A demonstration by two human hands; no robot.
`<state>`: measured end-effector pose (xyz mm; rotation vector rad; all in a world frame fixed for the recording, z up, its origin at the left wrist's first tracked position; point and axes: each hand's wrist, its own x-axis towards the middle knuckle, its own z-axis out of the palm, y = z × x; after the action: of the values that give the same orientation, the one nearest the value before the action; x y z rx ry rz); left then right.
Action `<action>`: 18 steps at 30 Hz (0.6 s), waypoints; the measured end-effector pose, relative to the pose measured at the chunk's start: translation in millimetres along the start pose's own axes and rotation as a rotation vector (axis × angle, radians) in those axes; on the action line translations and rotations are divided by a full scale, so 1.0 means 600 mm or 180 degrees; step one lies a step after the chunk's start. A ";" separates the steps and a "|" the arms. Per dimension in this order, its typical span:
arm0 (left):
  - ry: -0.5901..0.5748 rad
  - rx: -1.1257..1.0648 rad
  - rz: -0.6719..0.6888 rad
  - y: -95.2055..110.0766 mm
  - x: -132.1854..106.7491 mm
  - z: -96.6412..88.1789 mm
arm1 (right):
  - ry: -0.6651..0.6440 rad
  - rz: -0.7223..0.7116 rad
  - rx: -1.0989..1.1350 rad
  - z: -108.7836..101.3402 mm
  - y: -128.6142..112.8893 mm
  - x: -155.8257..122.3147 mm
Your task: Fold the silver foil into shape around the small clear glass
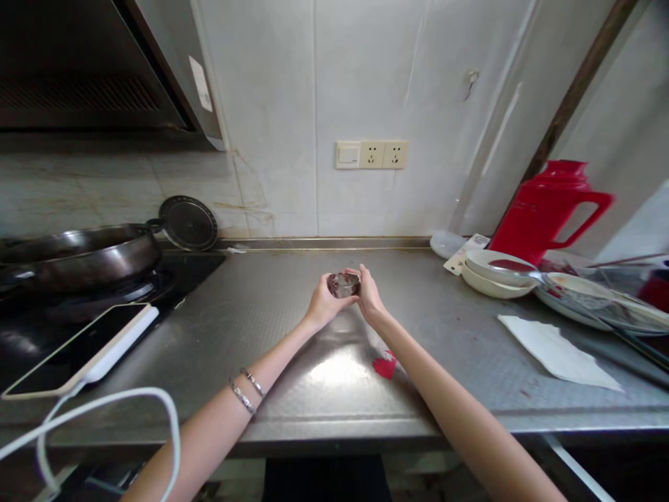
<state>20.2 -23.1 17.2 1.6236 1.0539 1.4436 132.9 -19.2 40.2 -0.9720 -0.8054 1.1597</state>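
Observation:
Both my hands meet over the middle of the steel counter. My left hand and my right hand are closed around a small dark shiny object, held between them just above the surface. What the object is I cannot tell; it looks like a small glossy cup or wrapped piece. A red scrap lies on the counter under my right forearm. Two bracelets circle my left wrist.
A dark pan sits on the stove at left, a round lid leaning behind it. A phone on a power bank with a white cable lies front left. White bowls, plates, a red thermos jug and a paper napkin fill the right.

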 end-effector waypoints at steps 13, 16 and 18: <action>-0.0975 -0.1147 -0.0206 0.027 -0.004 -0.002 | 0.0343 -0.0103 0.0184 -0.009 -0.013 0.009; -0.0991 -0.1200 -0.0204 0.048 -0.007 -0.003 | 0.0144 0.0083 0.0418 -0.019 -0.034 0.010; -0.0968 -0.1184 -0.0223 0.051 -0.007 -0.004 | -0.0119 0.0171 0.0501 -0.020 -0.043 0.003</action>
<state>21.3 -39.5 43.4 1.4598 0.6210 1.2127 153.4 -22.6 59.5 -0.8481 -0.7099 1.2713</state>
